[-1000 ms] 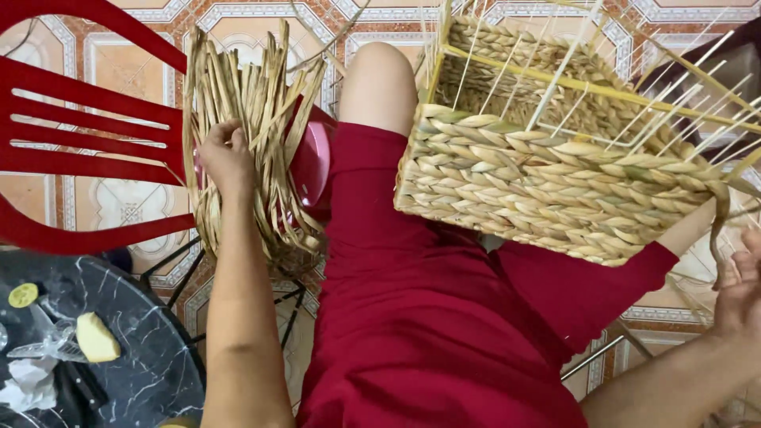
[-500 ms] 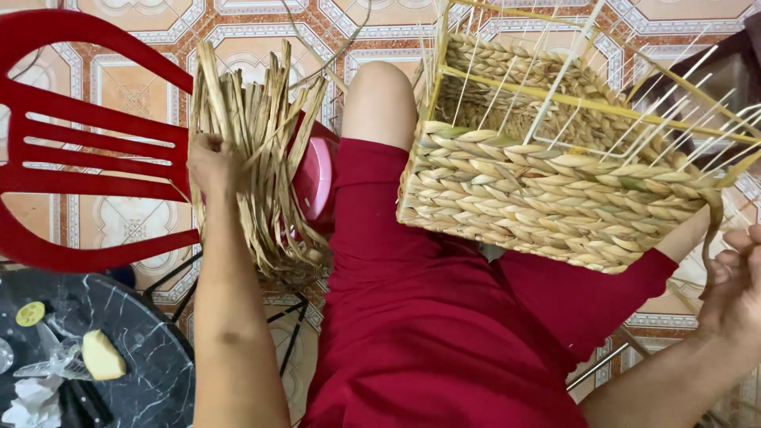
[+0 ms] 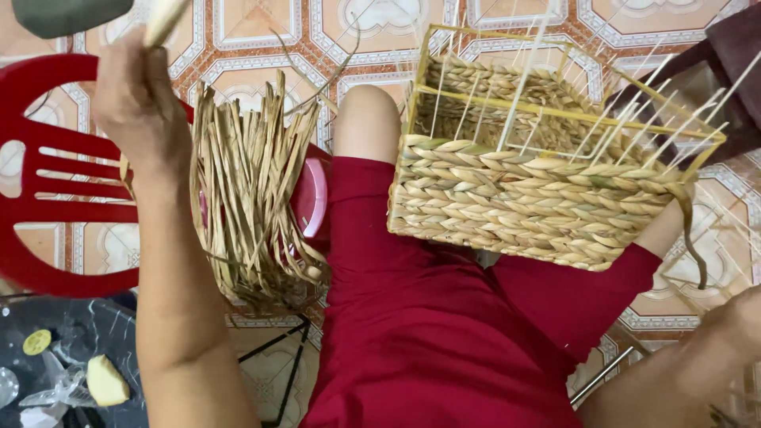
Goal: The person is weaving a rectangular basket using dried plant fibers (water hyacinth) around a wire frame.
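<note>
A half-woven rectangular basket of braided straw on a wire frame rests on my lap, over red trousers. My left hand is lifted at the upper left, its fingers closed on a pale straw strand that sticks up past them. Just to its right, a bundle of loose dried straw lies on a red stool. My right hand is low at the right edge, blurred and partly cut off, beside a loose strand hanging from the basket's corner. Its fingers are hidden.
A red plastic chair stands at the left on a patterned tiled floor. A dark round table at the lower left carries yellow fruit pieces and clear wrappers. A dark metal frame stands under the stool.
My left hand has risen from the straw bundle toward the upper left, drawing a strand up with it. The view has shifted closer and to the right. My right hand has dropped lower at the edge.
</note>
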